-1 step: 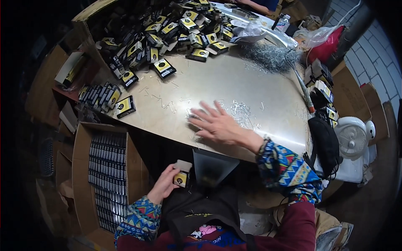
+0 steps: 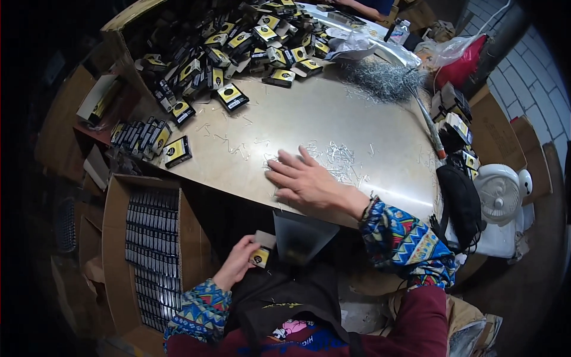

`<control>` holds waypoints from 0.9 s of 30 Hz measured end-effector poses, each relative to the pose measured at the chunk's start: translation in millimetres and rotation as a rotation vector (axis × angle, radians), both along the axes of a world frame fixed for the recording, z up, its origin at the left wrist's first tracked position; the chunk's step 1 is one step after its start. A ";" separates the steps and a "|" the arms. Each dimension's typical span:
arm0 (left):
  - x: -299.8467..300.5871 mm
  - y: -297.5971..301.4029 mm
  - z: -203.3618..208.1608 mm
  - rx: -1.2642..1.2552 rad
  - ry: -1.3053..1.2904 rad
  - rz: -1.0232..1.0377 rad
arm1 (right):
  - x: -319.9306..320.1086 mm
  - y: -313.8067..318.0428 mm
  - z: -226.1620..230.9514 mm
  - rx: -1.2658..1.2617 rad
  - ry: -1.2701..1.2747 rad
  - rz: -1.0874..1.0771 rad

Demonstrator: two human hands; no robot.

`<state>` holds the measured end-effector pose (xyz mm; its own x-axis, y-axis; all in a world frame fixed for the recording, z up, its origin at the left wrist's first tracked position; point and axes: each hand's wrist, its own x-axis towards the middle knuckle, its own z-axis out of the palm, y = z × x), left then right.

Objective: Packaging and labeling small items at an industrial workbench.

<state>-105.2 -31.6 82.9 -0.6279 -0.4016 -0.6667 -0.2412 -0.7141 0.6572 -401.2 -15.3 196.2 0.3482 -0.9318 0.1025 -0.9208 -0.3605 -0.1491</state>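
Note:
In my left hand is a small black-and-yellow cardboard box, its pale end flap standing up. I hold it low, above my dark apron and just left of a translucent grey bin below the table edge. My right hand lies palm down near the table's front edge, fingers spread. Part of a scatter of thin silvery metal pieces is hidden under it or beside it. Whether any piece sits beneath the palm is not visible.
Similar boxes lie heaped at the back left of the table. A tangled mound of metal pieces is farther back. An open carton of packed boxes stands at left. A white fan and a black pouch are right.
My right hand has come slightly down and left on the table, and its fingers are less blurred. My left hand has shifted a little right with the box.

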 end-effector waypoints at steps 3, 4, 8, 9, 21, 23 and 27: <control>-7.9 23.6 -10.3 -0.244 -0.055 -0.138 | -5.8 29.6 -6.8 -0.044 -0.014 -0.138; -8.5 26.5 -10.8 -0.289 -0.025 -0.204 | -17.0 44.0 -3.6 -0.025 -0.076 -0.178; -15.5 43.7 -11.0 -0.291 0.051 -0.320 | -52.1 70.8 -17.0 -0.149 -0.249 -0.541; -19.3 47.7 -9.9 -0.283 0.052 -0.337 | -47.5 64.4 -22.6 -0.223 -0.188 -0.712; -20.0 85.6 10.0 0.040 -0.030 0.082 | 97.3 87.7 -17.5 -0.146 -0.213 -0.730; -22.6 83.8 12.3 0.032 -0.024 0.075 | 103.9 102.6 0.1 -0.117 -0.185 -0.703; -20.7 85.0 13.5 0.026 -0.006 0.100 | 101.7 124.7 34.2 -0.038 -0.735 -0.646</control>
